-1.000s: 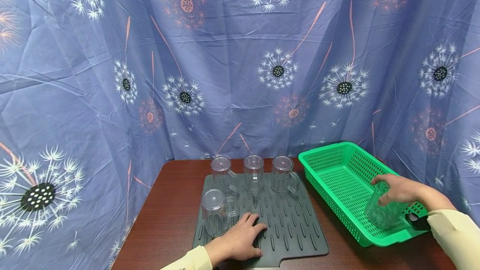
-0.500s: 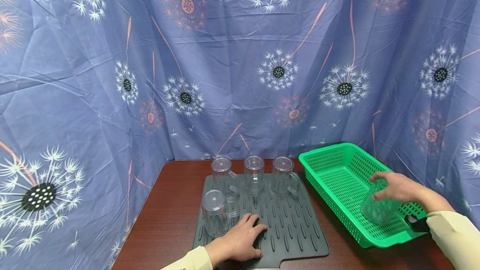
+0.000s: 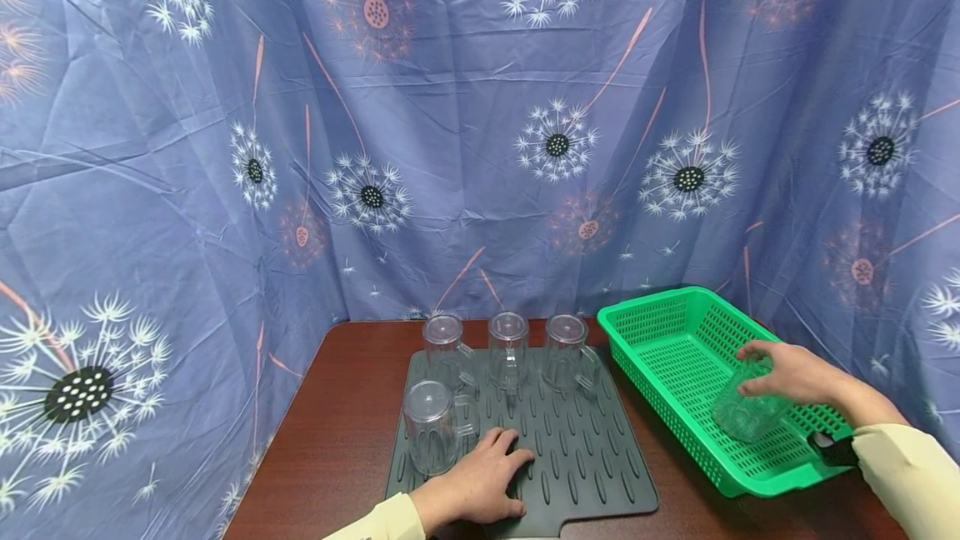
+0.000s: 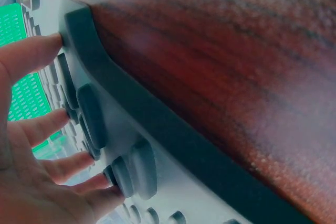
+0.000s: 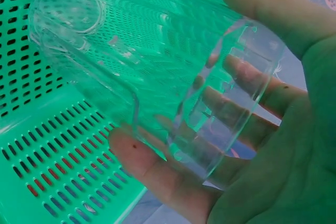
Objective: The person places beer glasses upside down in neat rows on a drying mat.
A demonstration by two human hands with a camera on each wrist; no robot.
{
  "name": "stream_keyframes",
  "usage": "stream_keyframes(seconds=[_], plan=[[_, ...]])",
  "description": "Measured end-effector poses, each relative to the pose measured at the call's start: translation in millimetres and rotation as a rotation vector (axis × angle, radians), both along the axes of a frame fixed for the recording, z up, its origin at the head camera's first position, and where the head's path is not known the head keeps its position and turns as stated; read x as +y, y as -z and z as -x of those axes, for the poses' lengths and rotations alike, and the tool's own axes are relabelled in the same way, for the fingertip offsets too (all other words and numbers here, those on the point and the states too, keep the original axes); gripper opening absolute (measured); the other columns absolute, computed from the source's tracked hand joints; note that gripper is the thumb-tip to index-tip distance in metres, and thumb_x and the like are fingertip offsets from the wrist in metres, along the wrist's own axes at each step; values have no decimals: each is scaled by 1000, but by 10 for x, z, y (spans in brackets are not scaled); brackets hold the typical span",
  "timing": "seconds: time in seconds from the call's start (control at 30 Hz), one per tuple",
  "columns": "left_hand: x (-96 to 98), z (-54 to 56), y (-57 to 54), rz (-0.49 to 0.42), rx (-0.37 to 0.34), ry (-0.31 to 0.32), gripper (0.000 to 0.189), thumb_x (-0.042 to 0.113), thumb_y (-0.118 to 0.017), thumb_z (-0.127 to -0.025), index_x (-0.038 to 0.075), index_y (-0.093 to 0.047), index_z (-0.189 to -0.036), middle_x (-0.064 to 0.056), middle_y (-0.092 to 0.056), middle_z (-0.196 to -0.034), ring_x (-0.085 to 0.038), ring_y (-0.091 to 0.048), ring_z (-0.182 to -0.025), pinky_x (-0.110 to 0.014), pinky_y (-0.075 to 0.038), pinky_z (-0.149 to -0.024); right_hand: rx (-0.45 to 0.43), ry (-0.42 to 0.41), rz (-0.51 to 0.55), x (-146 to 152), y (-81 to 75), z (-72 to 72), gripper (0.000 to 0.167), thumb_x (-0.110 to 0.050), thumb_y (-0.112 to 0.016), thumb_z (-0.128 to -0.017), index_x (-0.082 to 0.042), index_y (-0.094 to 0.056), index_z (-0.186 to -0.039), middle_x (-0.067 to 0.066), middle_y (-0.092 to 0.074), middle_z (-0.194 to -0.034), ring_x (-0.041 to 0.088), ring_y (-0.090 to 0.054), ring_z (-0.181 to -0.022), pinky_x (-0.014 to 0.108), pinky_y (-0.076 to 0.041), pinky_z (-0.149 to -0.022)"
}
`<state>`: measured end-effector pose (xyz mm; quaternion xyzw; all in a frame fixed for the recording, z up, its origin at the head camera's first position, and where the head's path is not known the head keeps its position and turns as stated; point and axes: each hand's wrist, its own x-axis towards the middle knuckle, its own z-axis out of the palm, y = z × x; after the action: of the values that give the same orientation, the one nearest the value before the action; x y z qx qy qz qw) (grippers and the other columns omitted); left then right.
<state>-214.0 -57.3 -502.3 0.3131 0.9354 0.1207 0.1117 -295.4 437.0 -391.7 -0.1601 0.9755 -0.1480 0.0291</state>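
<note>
My right hand (image 3: 798,373) grips a clear glass mug (image 3: 750,407) inside the green basket (image 3: 660,394). The mug leans, its lower end toward the near left of the basket floor. In the right wrist view, thumb and fingers curl round one end of the mug (image 5: 131,51), while its other end points at the basket's slotted wall. My left hand (image 3: 483,473) rests with spread fingers on the front of the grey ridged mat (image 3: 570,473). Close to it on the left, a glass mug (image 3: 430,432) stands upside down; its handle faces right.
Across the back of the mat, three more upside-down mugs stand in a row: left (image 3: 444,352), middle (image 3: 507,348) and right (image 3: 564,352). Brown tabletop (image 3: 322,423) surrounds the mat. A blue dandelion-patterned curtain (image 3: 465,148) hangs behind and along both sides.
My right hand has shifted slightly left inside the basket, and the glass mug's lower end has swung left with it, so the mug leans more. My left hand has stayed put.
</note>
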Motion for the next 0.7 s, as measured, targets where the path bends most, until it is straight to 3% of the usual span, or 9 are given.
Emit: stream_keyframes(seconds=[0.7], plan=[[-10, 10, 23, -9, -19, 2, 61, 46, -75, -87, 31, -55, -142, -5, -41, -155, -26, -36, -143, -44, -46, -107, 103, 6, 78, -160, -89, -28, 56, -37, -77, -89, -1, -60, -128, 27, -62, -121, 48, -60, -108, 53, -52, -75]])
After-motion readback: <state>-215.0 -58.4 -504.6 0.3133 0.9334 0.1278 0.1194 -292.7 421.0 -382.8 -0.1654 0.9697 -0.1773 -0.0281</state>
